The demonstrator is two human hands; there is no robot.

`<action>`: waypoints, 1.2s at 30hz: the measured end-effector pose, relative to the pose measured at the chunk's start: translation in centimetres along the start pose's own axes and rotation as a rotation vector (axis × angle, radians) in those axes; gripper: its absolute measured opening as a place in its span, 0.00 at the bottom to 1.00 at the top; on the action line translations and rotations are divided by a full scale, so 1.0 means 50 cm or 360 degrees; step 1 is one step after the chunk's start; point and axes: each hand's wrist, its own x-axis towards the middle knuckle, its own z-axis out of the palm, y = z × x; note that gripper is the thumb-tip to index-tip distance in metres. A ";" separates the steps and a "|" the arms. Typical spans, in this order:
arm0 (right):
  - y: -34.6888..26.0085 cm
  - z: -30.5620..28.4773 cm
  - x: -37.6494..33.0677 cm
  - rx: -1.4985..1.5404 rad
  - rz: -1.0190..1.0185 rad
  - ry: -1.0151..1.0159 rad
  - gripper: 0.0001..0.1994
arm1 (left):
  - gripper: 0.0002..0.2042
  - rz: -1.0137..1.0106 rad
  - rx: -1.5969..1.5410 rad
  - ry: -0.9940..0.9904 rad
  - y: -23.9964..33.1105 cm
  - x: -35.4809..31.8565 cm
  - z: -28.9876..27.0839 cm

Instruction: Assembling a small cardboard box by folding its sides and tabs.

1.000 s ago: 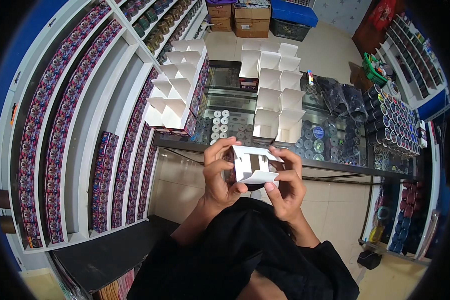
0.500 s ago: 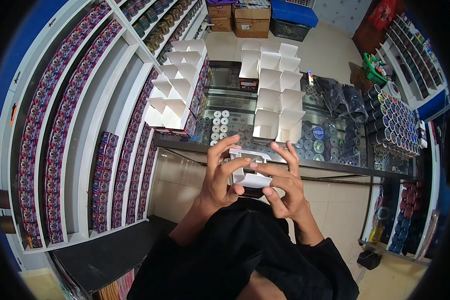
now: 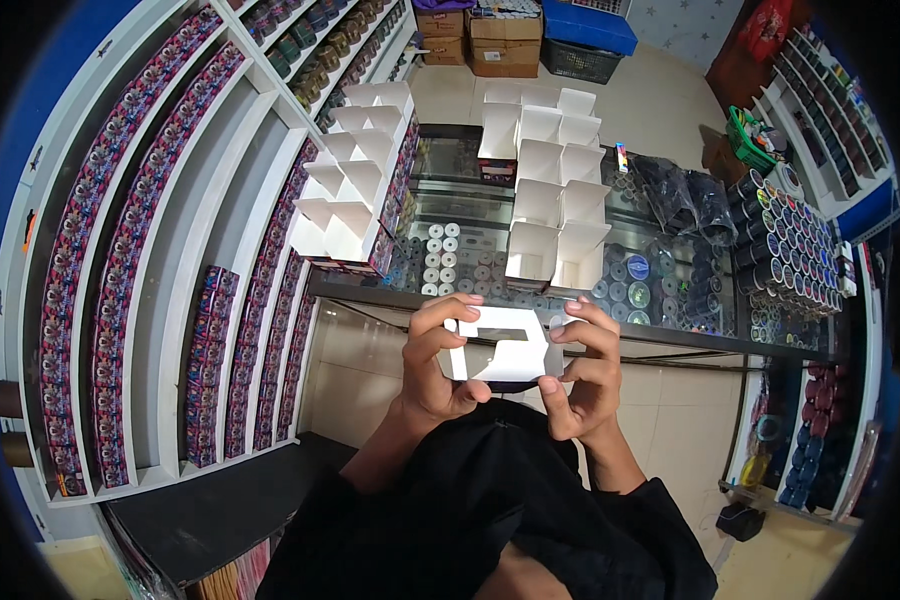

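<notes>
Both my hands hold a small white cardboard box in front of my chest, just below the counter's front edge. My left hand grips its left side with fingers curled over the top. My right hand grips its right side, thumb pressed on the lower right corner. The box's flaps are partly folded, with a dark gap showing between them.
A glass counter ahead carries two stacks of open white boxes, a leaning row of white boxes, round tins and dark bags. Shelves of packets line the left wall. Cardboard cartons stand on the floor beyond.
The box was open with its flaps raised a second ago. My fingers have since folded the flaps down and turned the box flatter between my hands.
</notes>
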 end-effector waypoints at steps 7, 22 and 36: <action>-0.008 0.046 -0.009 0.0350 0.0141 0.0245 0.27 | 0.32 0.0128 0.0147 -0.0039 0.006 0.012 -0.002; 0.022 0.048 -0.033 0.0645 0.0223 -0.0084 0.37 | 0.31 -0.0022 0.0088 -0.0289 0.036 0.044 -0.037; 0.018 0.025 -0.013 0.0652 0.0151 -0.0201 0.33 | 0.26 0.0013 0.0285 -0.0460 0.066 0.086 -0.077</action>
